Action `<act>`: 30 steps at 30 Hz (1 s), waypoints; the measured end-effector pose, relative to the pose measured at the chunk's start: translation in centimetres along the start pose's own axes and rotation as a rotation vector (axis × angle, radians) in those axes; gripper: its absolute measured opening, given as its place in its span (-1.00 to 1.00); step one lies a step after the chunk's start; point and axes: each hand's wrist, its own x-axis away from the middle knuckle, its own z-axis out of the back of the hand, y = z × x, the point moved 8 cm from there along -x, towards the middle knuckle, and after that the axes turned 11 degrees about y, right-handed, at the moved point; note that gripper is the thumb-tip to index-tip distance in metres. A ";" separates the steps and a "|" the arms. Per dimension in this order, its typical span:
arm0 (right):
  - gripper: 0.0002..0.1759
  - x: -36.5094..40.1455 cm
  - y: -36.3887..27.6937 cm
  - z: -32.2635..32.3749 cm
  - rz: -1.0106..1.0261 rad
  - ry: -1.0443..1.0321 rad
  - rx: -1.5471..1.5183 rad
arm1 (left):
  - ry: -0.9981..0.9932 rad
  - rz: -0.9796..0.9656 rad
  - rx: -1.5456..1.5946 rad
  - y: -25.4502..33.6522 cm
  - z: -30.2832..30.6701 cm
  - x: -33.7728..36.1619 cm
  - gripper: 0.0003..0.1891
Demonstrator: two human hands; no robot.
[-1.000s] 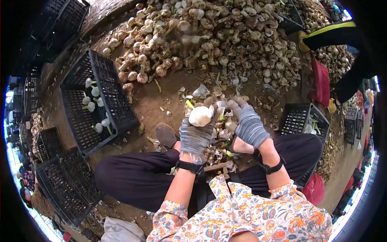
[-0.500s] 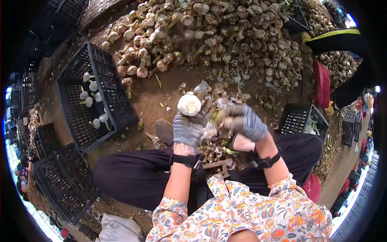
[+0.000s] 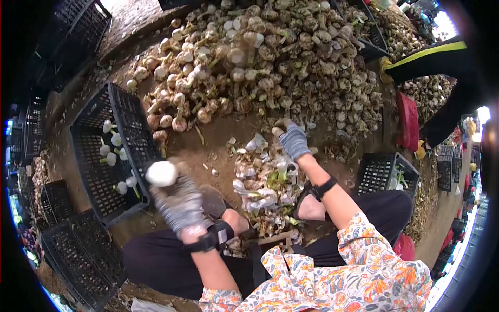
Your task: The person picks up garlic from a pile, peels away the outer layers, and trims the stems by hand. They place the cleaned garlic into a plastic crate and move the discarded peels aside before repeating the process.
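Observation:
My left hand, in a grey striped glove and smeared by motion, holds a clean white garlic bulb beside the near right edge of a black plastic crate. Several white bulbs with green stems lie inside that crate. My right hand, gloved too, reaches forward to the near edge of a big heap of unpeeled garlic. Its fingers are stretched out and partly hidden, with nothing visible in them. Between my legs lies a litter of peeled garlic skins.
On the right stands another black crate with some garlic in it. Behind it are a red object and a person's dark leg with a yellow stripe. More black crates stand at the left.
My left hand has swung left with the white bulb to the crate's side. My right hand has moved from beside the left hand forward to the heap and no longer holds the pale scraps.

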 end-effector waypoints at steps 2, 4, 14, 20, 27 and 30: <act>-0.57 -3.3 1.1 0.2 0.026 0.157 0.217 | -0.214 -0.176 -0.082 2.2 -4.1 2.2 -0.38; -0.58 -6.3 0.9 -1.2 0.012 0.188 0.302 | -0.376 -0.026 -0.024 2.0 -5.1 2.4 -0.33; -0.61 -8.0 -1.8 0.1 0.122 0.275 0.225 | 0.005 -0.144 -0.969 -6.7 3.2 -0.8 -0.51; -0.75 3.4 -6.0 3.9 0.165 -0.528 -0.342 | -0.459 -0.046 -1.318 -14.3 5.4 1.4 -0.23; -0.74 8.8 -6.7 8.9 -0.137 -0.397 -0.703 | -0.512 -0.056 -1.213 -17.0 4.0 7.4 -0.31; -0.75 9.9 -6.0 9.1 -0.157 -0.332 -0.730 | -0.537 -0.134 -1.222 -17.0 4.2 8.6 -0.31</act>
